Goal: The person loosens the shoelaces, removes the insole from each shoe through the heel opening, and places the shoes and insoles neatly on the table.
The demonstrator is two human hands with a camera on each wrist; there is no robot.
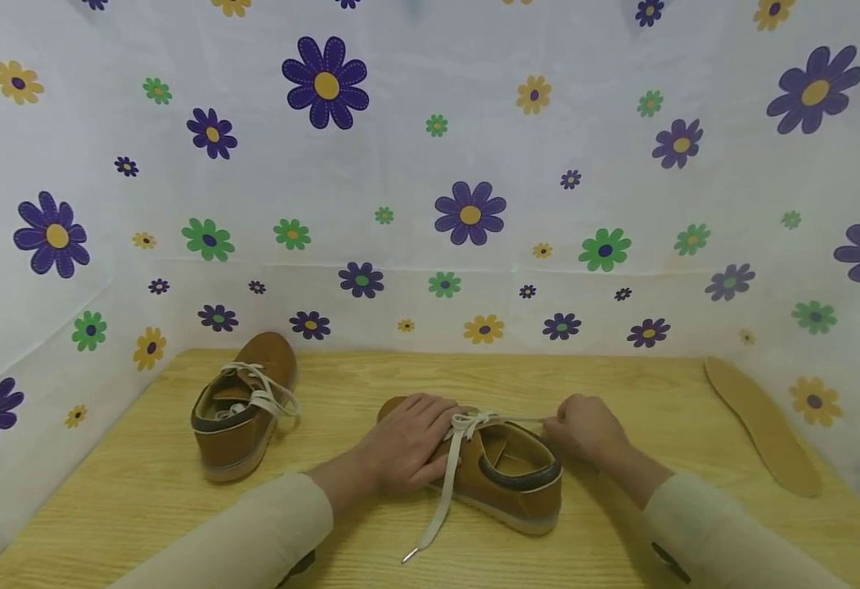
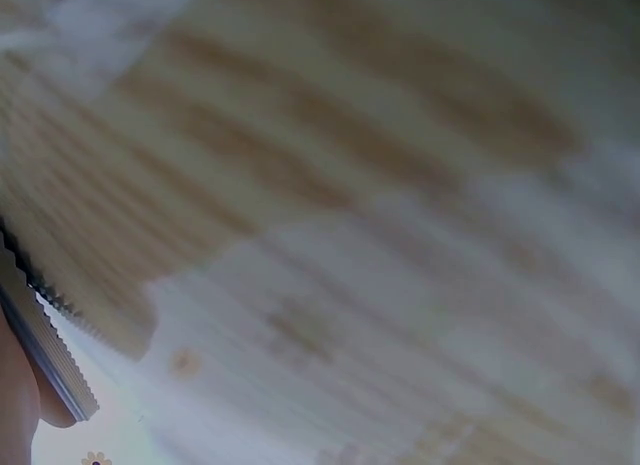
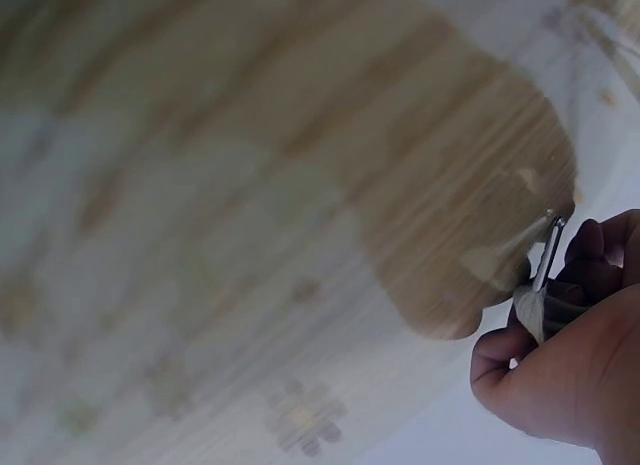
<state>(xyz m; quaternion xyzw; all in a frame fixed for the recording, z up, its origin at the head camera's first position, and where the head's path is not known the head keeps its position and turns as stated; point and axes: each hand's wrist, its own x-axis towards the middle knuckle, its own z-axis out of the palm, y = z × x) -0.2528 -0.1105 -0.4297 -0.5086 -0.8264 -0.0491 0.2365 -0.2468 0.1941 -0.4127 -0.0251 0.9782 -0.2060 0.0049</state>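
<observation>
A brown lace-up shoe (image 1: 525, 501) lies on the table with its heel toward the near right. My left hand (image 1: 411, 446) holds its front part, fingers over the top and thumb along the near side. To the right, my right hand (image 1: 587, 429) is curled tightly and grips one end of the pale shoelace (image 1: 440, 507), which stretches straight from the eyelets. The other lace end hangs over the shoe's near side onto the table. In the right wrist view, the lace's metal tip (image 3: 550, 253) sticks out of the fist. The left wrist view catches only the ridged sole edge (image 2: 55, 355) and some fingers.
A second brown shoe (image 1: 234, 446), with loose pale laces, stands at the left. One tan insole (image 1: 764, 429) lies along the table's right side. Flower-printed white sheeting (image 1: 400, 164) encloses the wooden table (image 1: 341, 548) at the back and sides.
</observation>
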